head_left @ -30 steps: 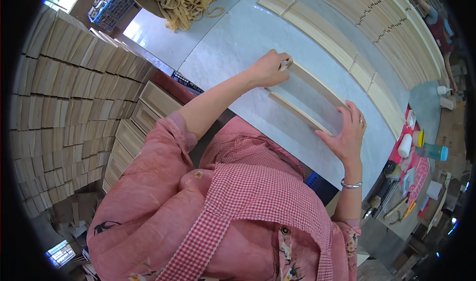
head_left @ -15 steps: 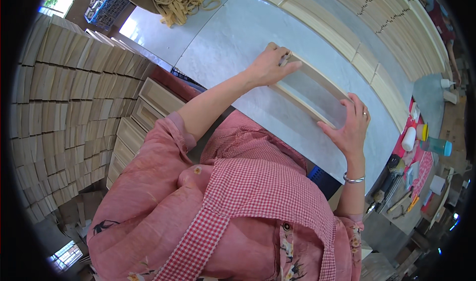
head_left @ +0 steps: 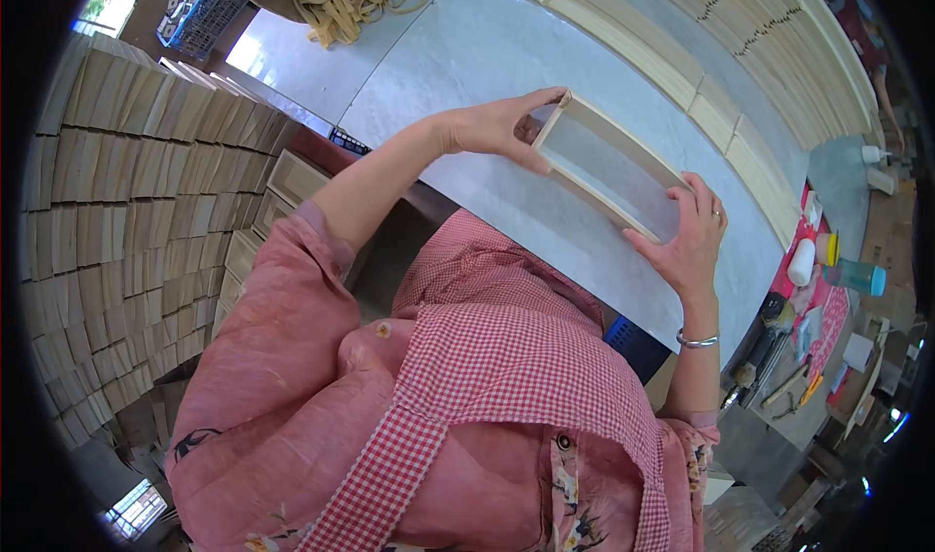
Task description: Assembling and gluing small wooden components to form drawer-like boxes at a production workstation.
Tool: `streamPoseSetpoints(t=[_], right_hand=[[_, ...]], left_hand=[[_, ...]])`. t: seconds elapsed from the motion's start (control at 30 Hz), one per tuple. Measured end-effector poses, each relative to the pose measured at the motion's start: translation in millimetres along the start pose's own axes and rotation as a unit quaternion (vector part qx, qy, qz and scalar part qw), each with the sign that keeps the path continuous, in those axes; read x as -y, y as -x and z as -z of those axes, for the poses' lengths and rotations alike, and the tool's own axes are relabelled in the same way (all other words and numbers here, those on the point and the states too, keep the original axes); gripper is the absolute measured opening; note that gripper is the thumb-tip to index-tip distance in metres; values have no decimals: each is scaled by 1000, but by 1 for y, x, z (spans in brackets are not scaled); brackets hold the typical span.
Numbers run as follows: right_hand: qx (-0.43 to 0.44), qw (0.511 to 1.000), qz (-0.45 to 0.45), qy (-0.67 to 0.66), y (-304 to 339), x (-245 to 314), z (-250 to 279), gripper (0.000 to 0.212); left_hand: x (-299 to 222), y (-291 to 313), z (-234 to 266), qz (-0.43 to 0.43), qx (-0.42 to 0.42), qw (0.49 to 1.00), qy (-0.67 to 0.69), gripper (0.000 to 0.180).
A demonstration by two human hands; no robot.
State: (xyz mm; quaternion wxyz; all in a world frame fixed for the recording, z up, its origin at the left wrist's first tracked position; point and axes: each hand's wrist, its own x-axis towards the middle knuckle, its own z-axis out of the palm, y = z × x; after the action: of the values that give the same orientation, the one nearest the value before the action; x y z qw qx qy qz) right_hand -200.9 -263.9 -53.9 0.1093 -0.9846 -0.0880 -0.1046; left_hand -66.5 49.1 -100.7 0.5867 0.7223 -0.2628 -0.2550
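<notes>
A long, narrow rectangular frame of pale wood [head_left: 592, 197] is held between my two hands above the grey-white table [head_left: 438, 60]. A grey-white surface like the tabletop shows inside its four thin sides. My left hand [head_left: 495, 131] spans the left short end, thumb on the near corner and fingertips on the far corner. At the opposite end, my right hand [head_left: 688, 245] curves round the frame, with its thumb at the near side and its fingers at the far side. A ring and a silver bangle are on that right arm. The palms partly hide both ends.
Pale wooden strips [head_left: 609, 47] lie in a row beyond the frame, with stacked strips [head_left: 750, 31] behind. Tan bands [head_left: 341, 1] fill a bowl at upper left. Stacked wood [head_left: 127, 177] rises at left. Bottles [head_left: 857, 276] and tools stand at right. Another person [head_left: 862, 40] is at upper right.
My left hand has shifted left from over the frame's corner and now spreads across its short end, uncovering that end piece. My right hand has stayed almost in place.
</notes>
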Motion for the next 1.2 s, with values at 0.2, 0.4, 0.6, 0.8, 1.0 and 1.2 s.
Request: streamPoseSetpoints(t=[0.2, 0.4, 0.6, 0.8, 1.0, 1.2], right_hand=[[10, 1000, 14, -19, 0, -4, -1, 55], [16, 998, 19, -52, 1, -2, 1, 52], [23, 996, 23, -85, 3, -4, 2, 45], [26, 996, 20, -83, 2, -6, 2, 43], [28, 996, 22, -76, 0, -10, -2, 46], [31, 996, 40, -73, -43, 16, 23, 37]], left_hand=[[-14, -7, 13, 69, 104, 992, -31, 115], [-17, -9, 15, 50, 101, 992, -55, 117], [-15, -11, 12, 65, 96, 992, -42, 122], [-13, -11, 9, 40, 79, 994, -66, 117], [-4, -12, 14, -7, 55, 996, -71, 109], [10, -10, 14, -57, 68, 996, -3, 103]])
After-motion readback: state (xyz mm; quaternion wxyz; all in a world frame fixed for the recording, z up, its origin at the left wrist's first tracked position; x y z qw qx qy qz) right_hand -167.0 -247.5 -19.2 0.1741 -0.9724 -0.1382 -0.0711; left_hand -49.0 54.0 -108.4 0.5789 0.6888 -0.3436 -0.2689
